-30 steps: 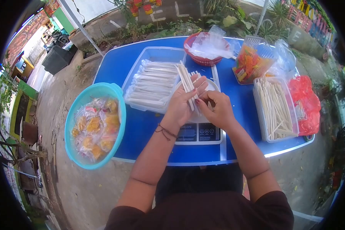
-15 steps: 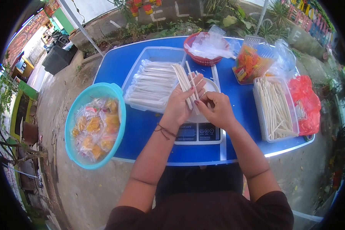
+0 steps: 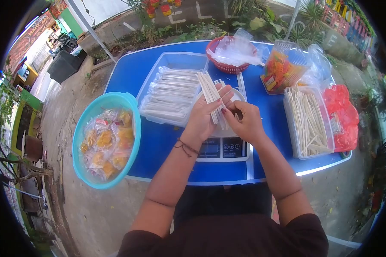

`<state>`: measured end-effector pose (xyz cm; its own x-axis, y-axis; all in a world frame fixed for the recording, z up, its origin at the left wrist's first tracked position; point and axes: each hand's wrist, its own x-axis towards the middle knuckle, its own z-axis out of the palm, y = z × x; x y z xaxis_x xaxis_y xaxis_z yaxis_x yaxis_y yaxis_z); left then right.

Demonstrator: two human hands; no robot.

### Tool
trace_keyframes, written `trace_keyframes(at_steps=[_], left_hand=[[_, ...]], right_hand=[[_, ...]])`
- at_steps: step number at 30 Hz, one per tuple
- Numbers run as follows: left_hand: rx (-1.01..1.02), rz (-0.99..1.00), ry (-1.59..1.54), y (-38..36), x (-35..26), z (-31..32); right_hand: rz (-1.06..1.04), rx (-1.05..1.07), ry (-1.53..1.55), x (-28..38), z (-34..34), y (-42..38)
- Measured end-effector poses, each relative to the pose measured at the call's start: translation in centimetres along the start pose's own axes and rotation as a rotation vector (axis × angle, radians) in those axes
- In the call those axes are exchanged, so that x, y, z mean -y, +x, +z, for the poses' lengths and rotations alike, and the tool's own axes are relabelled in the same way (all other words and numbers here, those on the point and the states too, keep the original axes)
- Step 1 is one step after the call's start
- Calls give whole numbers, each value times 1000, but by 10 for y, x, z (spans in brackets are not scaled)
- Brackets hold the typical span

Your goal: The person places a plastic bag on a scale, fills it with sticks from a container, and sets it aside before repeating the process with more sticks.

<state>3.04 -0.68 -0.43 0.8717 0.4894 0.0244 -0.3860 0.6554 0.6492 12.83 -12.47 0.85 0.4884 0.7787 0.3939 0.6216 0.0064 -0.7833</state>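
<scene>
My left hand (image 3: 203, 116), palm up, holds several pale thin sticks (image 3: 210, 92) under its thumb. The fingers of my right hand (image 3: 245, 122) are pinched at the lower ends of the sticks; whether they grip one is hard to make out. Both hands are over a white plate (image 3: 238, 95) with more sticks on it, on a kitchen scale (image 3: 223, 155). Just left, a clear plastic tray (image 3: 176, 60) holds bagged sticks (image 3: 171, 92). To the right, another clear container (image 3: 292, 137) is full of loose sticks (image 3: 304, 115).
A turquoise basin (image 3: 76, 150) with bagged orange food is at the left. A red basket (image 3: 227, 67) with plastic bags stands at the back of the blue table (image 3: 158, 158). At the right are a container of orange packets (image 3: 278, 68) and a red plastic bag (image 3: 346, 124).
The sticks in my left hand now lie closer together as one bundle. My right hand has shifted slightly, its fingers nearer the bundle's lower ends.
</scene>
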Motion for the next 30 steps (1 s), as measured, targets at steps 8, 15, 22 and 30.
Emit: trace_keyframes(at_steps=[8, 15, 22, 30], left_hand=[[-29, 7, 36, 0, 0, 3], [-45, 37, 20, 1, -1, -1], [-173, 116, -47, 3, -5, -4], [-101, 86, -27, 4, -6, -4]], right_hand=[[37, -32, -20, 2, -2, 1], [-16, -138, -61, -7, -2, 2], [-24, -197, -171, -1, -6, 4], [-212, -192, -374, -1, -2, 2]])
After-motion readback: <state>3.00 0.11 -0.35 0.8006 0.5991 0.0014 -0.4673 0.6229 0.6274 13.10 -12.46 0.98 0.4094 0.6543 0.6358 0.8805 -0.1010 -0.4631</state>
